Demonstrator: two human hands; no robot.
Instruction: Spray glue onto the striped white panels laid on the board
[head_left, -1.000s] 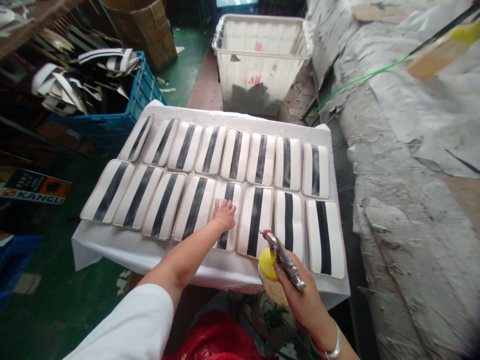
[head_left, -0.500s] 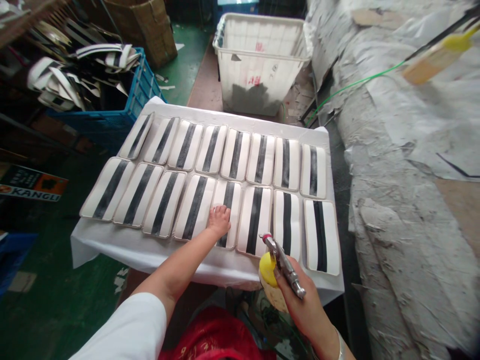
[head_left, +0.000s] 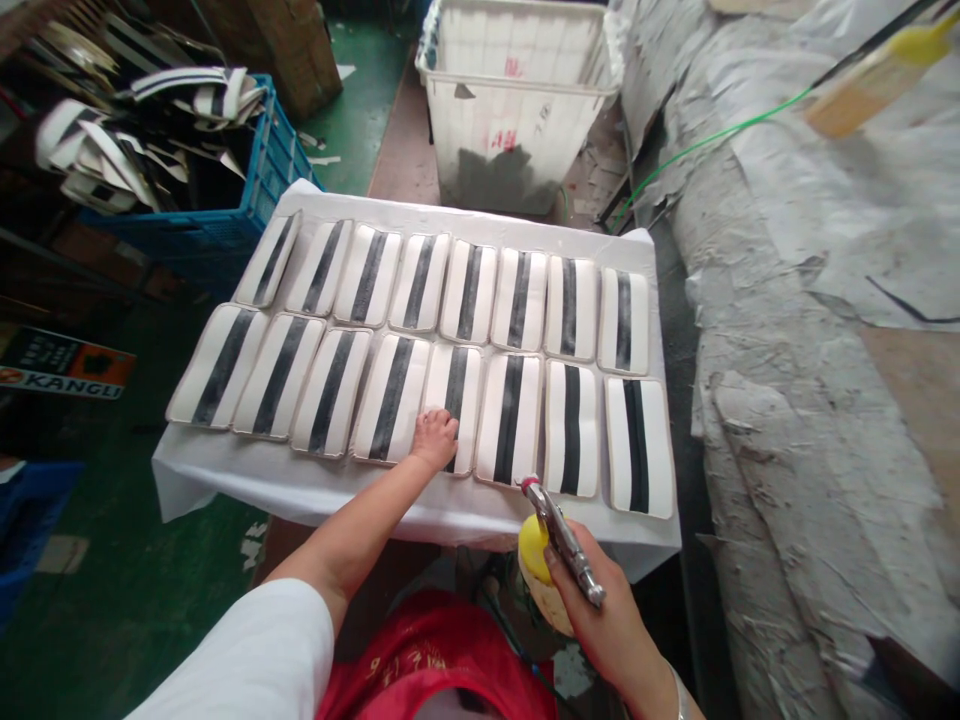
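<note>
My right hand [head_left: 604, 610] is wrapped around a metal spray gun [head_left: 562, 545] with a yellow-capped cup [head_left: 534, 552] under it. The gun's nozzle points toward the front edge of the table. My left hand [head_left: 435, 438] rests with curled fingers on a white panel with a black stripe [head_left: 454, 375] in the near row; its fingertips are hidden, so whatever they may hold cannot be seen. Several similar striped panels lie flat in two rows, among them one at the near right [head_left: 660, 450] and one at the far right [head_left: 637, 320].
A white cloth covers the table [head_left: 247, 470]. Beyond it stands a large white bin [head_left: 517, 110]. At the left a blue crate [head_left: 262, 150] overflows with striped scraps. Rough grey layered material [head_left: 787, 450] rises along the right side, with a yellow-topped bottle [head_left: 862, 95] and green hose [head_left: 720, 130].
The camera view has shifted slightly, so the far bin and table sit higher in the picture. My left hand stays on the same panel, and my right hand still holds the spray gun near the table's edge.
</note>
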